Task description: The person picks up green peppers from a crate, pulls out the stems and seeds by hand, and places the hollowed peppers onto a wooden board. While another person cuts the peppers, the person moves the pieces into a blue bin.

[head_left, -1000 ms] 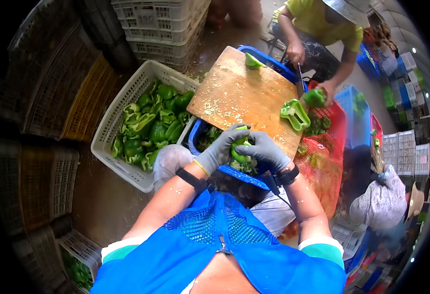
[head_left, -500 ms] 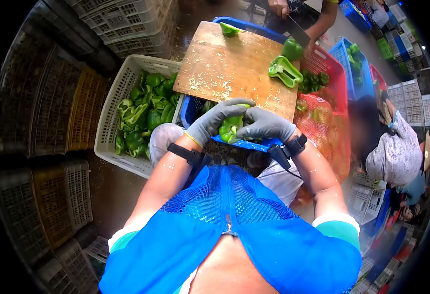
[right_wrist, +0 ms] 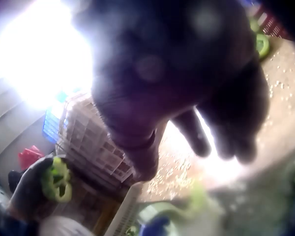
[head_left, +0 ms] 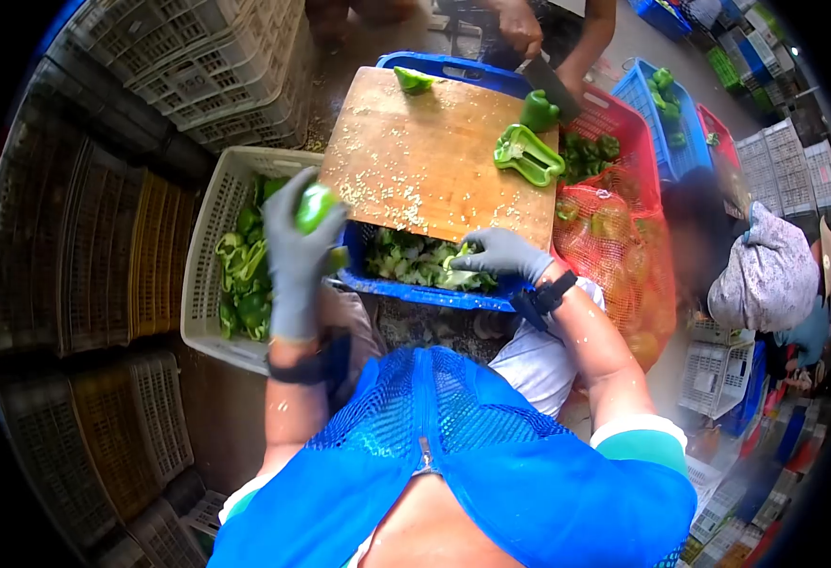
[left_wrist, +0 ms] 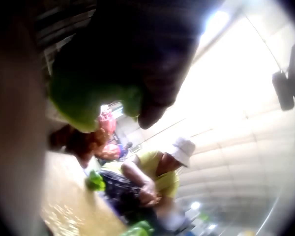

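Note:
My gloved left hand (head_left: 297, 241) grips a green pepper piece (head_left: 316, 208) over the inner edge of the white crate (head_left: 197, 275). In the left wrist view the dark hand (left_wrist: 152, 73) is round the pepper (left_wrist: 73, 101); the right wrist view shows the pepper's cut, hollow side (right_wrist: 59, 181). My right hand (head_left: 505, 256) hovers with fingers apart above the blue tub (head_left: 434, 296) of pale green scraps (head_left: 415, 260). A blurred pale green bit (right_wrist: 199, 196) lies below its fingertips. The seed-strewn cutting board (head_left: 434, 151) rests across the tub.
A pepper half (head_left: 529, 156) and small piece (head_left: 413, 80) lie on the board. Opposite, a person's hand (head_left: 521, 28) holds a knife (head_left: 550, 85) near a whole pepper (head_left: 538, 112). A red crate and net sack (head_left: 614, 256) stand right; stacked crates (head_left: 207, 76) stand left.
The hands have parted: my left hand has moved left towards the white crate with the pepper, while my right stays over the tub with its fingers off it. The view has shifted.

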Available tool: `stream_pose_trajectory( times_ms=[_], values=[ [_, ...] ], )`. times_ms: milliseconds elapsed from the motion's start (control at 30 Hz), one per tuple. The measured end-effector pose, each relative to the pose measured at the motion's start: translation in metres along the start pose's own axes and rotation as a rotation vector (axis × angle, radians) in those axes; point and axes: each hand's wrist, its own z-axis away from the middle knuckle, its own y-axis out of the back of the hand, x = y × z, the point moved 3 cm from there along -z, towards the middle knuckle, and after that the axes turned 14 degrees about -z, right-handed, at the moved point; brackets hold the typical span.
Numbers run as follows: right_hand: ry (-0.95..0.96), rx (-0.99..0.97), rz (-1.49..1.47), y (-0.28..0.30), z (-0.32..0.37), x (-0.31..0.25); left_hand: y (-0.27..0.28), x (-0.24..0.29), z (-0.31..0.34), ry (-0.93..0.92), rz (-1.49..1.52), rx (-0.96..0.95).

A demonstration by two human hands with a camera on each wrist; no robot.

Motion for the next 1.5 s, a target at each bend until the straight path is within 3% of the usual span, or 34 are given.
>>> stream_pose_trajectory(
  times_ms=[67,133,200,267,300,400,467,533,600,667,733,800,1067,1100,1133,1200,1267,1300,1400,1433,1500],
  values=[
    [-0.038,0.167,0.091,0.026,-0.027,0.013,0.033,-0.012,0.001,0.031,-0.376,0.036],
    [0.102,0.803,0.235,0.057,-0.060,0.046,0.055,-0.015,0.003,-0.032,-0.616,0.078],
    [-0.311,1.079,0.052,0.085,-0.070,0.041,0.059,-0.004,0.006,-0.019,-0.428,-0.005],
    [-0.408,1.072,0.056,0.095,-0.086,0.035,0.049,0.008,0.008,-0.011,-0.065,-0.099],
    [-0.460,1.068,0.059,0.097,-0.090,0.034,0.042,0.024,0.009,-0.112,-0.107,-0.135],
    [-0.377,0.947,0.151,0.096,-0.101,0.050,-0.007,0.034,0.014,-0.038,0.346,-0.355],
    [-0.177,0.861,0.189,0.088,-0.094,0.062,-0.040,0.056,0.020,0.104,0.490,-0.552],
    [-0.109,0.654,-0.101,0.079,-0.081,0.061,-0.086,0.050,0.023,0.214,0.634,-0.652],
    [0.157,0.419,-0.509,0.055,-0.071,0.060,-0.137,0.022,0.036,0.765,0.926,-0.705],
    [0.128,0.136,-0.829,0.036,-0.031,-0.003,-0.156,0.011,0.050,1.269,1.130,-0.836],
    [0.191,-0.157,-0.869,0.012,-0.007,-0.033,-0.172,0.007,0.060,1.107,1.385,-0.922],
    [0.038,-0.269,-1.055,-0.002,0.018,-0.064,-0.183,0.000,0.059,0.889,1.758,-1.023],
    [0.206,-0.239,-0.929,-0.020,0.020,-0.080,-0.163,-0.002,0.052,0.737,1.719,-0.991],
    [0.308,-0.140,-0.513,-0.018,0.019,-0.082,-0.161,-0.008,0.049,0.752,1.690,-0.873],
    [0.303,-0.113,-0.329,-0.020,0.021,-0.086,-0.161,-0.009,0.050,0.738,1.676,-0.928],
    [0.351,0.021,-0.234,-0.024,0.023,-0.089,-0.167,-0.023,0.043,0.637,1.537,-0.691],
    [0.342,0.150,-0.152,-0.025,0.024,-0.084,-0.172,-0.041,0.036,0.666,1.399,-0.482],
    [0.338,0.215,-0.108,-0.025,0.023,-0.081,-0.141,-0.015,0.034,0.674,1.144,-0.287],
    [0.182,0.341,0.183,-0.032,0.013,-0.056,-0.107,-0.005,0.023,0.575,0.855,0.059],
    [0.222,0.402,0.126,-0.037,0.009,-0.045,-0.090,-0.003,0.018,0.436,0.835,0.089],
    [0.093,0.395,0.067,-0.038,0.002,-0.035,-0.054,-0.001,0.010,0.275,0.685,0.131]
  ],
)
